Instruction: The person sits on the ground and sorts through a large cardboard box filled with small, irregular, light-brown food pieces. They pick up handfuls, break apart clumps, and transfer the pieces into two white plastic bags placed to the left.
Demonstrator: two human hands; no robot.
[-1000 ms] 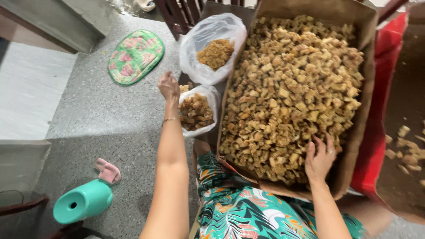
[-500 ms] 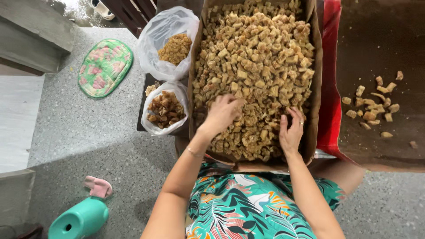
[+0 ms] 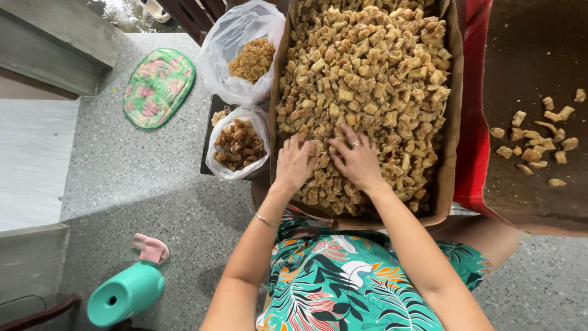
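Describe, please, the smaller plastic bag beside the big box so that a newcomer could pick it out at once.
Start at the large cardboard box heaped with pale golden fried cubes, where the left hand and right hand rest. Just outside its left wall sit two clear plastic bags. The smaller bag is the nearer one, holding darker brown chunks, whereas the bigger bag behind holds finer golden crumbs.

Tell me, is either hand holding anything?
It cannot be told: left hand and right hand lie palms-down on the fried pieces in the cardboard box, fingertips hidden.

Two clear plastic bags [image 3: 237,142] [image 3: 245,49] of brown pieces sit left of the cardboard box [image 3: 450,153].
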